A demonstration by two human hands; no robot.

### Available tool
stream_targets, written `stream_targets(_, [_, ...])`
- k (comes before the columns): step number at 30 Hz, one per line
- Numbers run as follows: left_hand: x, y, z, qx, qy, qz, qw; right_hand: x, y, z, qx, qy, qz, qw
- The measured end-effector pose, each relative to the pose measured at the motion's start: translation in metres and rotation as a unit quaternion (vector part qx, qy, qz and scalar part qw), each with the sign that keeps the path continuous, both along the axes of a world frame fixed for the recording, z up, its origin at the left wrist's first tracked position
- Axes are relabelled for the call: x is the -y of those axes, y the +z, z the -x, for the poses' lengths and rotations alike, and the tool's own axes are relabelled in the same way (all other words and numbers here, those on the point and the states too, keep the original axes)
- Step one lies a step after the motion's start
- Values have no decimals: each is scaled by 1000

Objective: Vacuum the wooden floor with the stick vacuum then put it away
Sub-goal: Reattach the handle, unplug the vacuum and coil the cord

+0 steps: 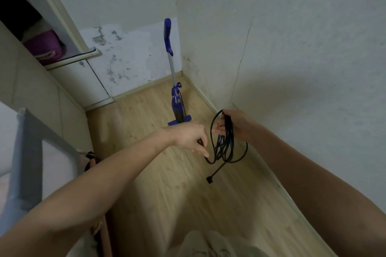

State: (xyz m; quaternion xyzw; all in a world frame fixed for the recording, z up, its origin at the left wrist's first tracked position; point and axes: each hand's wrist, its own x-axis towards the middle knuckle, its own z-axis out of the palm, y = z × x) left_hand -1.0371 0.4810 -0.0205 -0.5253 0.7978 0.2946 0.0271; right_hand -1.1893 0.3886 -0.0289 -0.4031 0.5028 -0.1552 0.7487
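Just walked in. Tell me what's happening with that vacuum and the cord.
A person is bundling a black power cord. The right hand holds the gathered loops, and the left hand pinches a strand beside them. The plug dangles below the loops. The blue stick vacuum stands upright, untouched, in the corner on the wooden floor.

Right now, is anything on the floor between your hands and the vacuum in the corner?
Nothing visible. The stick vacuum stands upright in the corner, and only bare wooden floor lies between it and the hands. The right hand holds the coiled black cord; the left hand pinches a strand of it.
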Motion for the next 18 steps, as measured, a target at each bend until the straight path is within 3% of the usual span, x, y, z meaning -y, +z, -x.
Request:
stream_targets(4, [13,3,-29,-69,63,7,996,-2,-8,-27,-59,93,16,994])
stream_targets(9, [45,2,-51,-139,113,-5,984,21,-27,-62,-107,156,119,975])
stream_targets(18, [131,-19,-117,-223,273,58,934,136,-28,-99,-8,220,56,974])
